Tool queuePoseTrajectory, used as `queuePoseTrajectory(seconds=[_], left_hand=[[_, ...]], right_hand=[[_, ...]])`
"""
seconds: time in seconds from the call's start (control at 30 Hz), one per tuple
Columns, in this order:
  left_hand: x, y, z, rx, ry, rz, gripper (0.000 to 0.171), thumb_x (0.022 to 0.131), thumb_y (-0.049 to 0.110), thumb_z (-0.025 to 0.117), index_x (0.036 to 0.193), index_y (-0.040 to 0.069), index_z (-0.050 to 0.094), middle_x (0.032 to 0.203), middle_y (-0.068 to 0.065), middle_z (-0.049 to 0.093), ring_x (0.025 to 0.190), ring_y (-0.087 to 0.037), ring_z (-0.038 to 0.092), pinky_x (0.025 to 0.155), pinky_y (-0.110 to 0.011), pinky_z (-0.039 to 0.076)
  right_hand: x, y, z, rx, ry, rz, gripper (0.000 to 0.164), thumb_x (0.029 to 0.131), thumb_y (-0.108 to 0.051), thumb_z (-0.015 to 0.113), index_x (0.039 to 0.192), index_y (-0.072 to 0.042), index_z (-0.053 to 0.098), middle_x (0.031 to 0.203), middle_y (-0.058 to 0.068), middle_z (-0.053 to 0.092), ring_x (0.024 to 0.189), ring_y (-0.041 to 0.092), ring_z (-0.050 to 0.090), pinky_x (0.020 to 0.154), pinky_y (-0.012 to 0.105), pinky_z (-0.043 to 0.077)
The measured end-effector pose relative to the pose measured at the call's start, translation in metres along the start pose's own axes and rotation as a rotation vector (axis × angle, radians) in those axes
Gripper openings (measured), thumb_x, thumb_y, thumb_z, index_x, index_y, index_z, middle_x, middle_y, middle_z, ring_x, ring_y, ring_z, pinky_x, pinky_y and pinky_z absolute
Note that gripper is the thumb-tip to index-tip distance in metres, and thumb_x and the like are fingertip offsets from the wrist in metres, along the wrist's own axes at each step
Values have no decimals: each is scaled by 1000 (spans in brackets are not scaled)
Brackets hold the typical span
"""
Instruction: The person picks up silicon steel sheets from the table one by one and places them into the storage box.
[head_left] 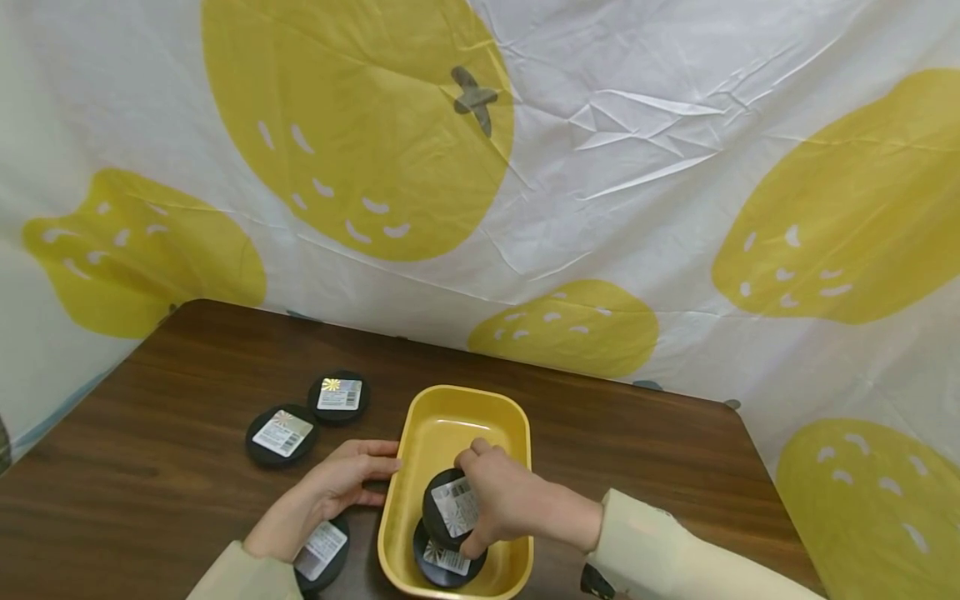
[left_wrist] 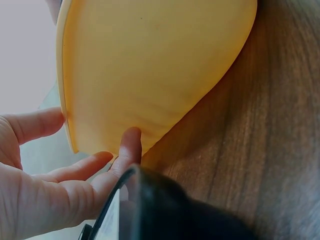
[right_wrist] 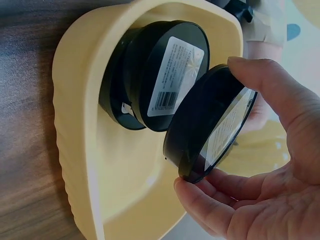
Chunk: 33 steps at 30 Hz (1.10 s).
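My right hand (head_left: 504, 496) pinches the rim of a black round container (right_wrist: 215, 125) between thumb and fingers, inside a yellow plastic bin (head_left: 468, 400). The held container is tilted and bears a white label. Beneath it, two more black containers (right_wrist: 177, 75) lie overlapping in the bin's near end in the right wrist view; the head view partly hides them. My left hand (head_left: 348, 483) touches the bin's left wall with extended fingers. In the left wrist view, the thumb touches the bin's rim and other fingertips (left_wrist: 131, 137) lie against its outer side.
Two labelled black containers (head_left: 281, 435) lie on the brown wooden table (head_left: 150, 450), left of the bin. Another labelled container (head_left: 322, 550) is partly covered by the left forearm. Behind the table hangs a white cloth (head_left: 637, 208) with yellow fruit prints.
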<state>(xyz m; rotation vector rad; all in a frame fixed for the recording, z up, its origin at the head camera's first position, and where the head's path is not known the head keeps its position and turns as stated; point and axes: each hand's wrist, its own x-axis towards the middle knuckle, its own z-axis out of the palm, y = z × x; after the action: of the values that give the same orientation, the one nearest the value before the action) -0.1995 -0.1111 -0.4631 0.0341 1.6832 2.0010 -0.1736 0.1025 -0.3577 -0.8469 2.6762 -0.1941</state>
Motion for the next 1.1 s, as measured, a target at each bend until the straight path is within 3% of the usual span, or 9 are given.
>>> queuePoseTrajectory(seconds=[0.8, 1.1], left_hand=[[0, 2, 0, 1, -8, 6, 54, 89, 7, 54, 133, -18, 33, 113, -15, 61, 99, -21, 58, 79, -45, 50], [0, 1, 0, 3, -5, 2, 54, 89, 7, 53, 133, -18, 33, 115, -18, 60, 99, -21, 58, 78, -45, 49]], right_hand=[[-7, -7, 14, -54, 5, -39, 72, 46, -31, 92, 103, -7, 56, 87, -3, 43, 76, 12, 44, 66, 19, 42], [-7, -7, 21, -80, -20, -38, 77, 44, -33, 92, 106, -8, 55, 91, -2, 45, 79, 12, 44, 68, 19, 43]])
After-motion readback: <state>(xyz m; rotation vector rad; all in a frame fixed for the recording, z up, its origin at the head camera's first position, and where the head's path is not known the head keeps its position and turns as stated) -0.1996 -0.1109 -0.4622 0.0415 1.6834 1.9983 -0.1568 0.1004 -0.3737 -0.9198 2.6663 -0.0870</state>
